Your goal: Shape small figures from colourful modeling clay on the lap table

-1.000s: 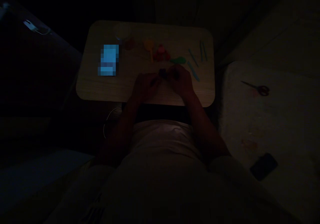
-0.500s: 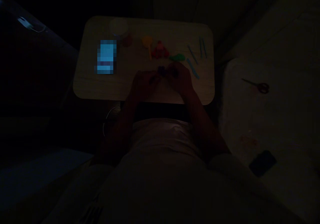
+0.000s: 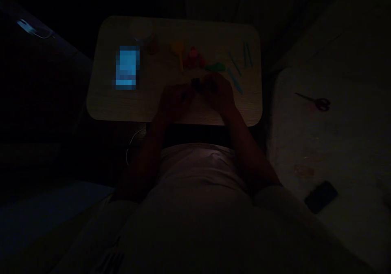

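Note:
In dim light, both hands are over the front half of a small wooden table (image 3: 122, 109). Between the fingertips is a small dark lump (image 3: 196, 84), its kind too dark to make out. My right hand (image 3: 219, 94) is closed with its fingers on the lump's right side. My left hand (image 3: 175, 100) is curled closed close to its left side; the darkness hides whether its fingers touch the lump. Just beyond lie a green tool (image 3: 215, 67), a red figure-like piece (image 3: 194, 58) and an orange scoop-shaped piece (image 3: 179, 51).
A lit, blurred-out screen (image 3: 126, 68) lies at the table's left. Thin blue tools (image 3: 235, 81) are at the right. A pale round container (image 3: 141, 28) stands at the back left. On the pale surface to the right are scissors (image 3: 316, 102) and a dark flat rectangle (image 3: 321, 196).
The view has shifted slightly, so the table and its things sit a little higher and further left. Both hands stay in nearly the same pose around the dark lump.

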Demonstrator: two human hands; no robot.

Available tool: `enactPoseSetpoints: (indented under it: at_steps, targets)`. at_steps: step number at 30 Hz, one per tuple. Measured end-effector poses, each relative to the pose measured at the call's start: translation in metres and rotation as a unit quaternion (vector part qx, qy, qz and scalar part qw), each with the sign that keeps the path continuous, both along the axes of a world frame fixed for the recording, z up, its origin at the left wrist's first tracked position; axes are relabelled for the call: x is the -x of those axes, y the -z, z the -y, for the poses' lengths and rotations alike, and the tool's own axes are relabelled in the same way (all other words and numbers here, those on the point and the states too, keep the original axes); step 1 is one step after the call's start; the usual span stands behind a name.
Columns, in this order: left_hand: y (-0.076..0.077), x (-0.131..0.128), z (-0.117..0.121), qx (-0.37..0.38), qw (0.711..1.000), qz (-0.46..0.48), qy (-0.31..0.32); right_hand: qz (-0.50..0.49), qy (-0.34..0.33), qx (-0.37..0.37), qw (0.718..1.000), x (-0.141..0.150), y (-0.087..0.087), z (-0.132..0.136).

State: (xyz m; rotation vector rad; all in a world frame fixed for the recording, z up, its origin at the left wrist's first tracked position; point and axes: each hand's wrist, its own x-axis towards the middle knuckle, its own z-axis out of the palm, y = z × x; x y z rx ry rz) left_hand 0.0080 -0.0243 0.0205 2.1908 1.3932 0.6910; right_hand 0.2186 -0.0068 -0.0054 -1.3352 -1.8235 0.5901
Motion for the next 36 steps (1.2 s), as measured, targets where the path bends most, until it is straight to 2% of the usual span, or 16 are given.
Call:
enactPoseSetpoints:
  at_steps: [10, 28, 36]
  targets:
    - [0.0004, -0.0005, 0.0001, 0.009, 1.0, 0.005, 0.0, 0.013, -0.001, -0.026, 1.0, -0.0001, -0.0024, 0.0003]
    - [0.004, 0.0011, -0.0017, 0.025, 1.0, 0.017, -0.001, 0.021, -0.005, -0.016, 1.0, -0.0027, -0.0025, 0.0007]
    - [0.001, -0.0003, -0.0006, 0.023, 1.0, 0.016, 0.0, 0.029, -0.006, -0.024, 0.999, -0.0024, -0.0031, -0.0001]
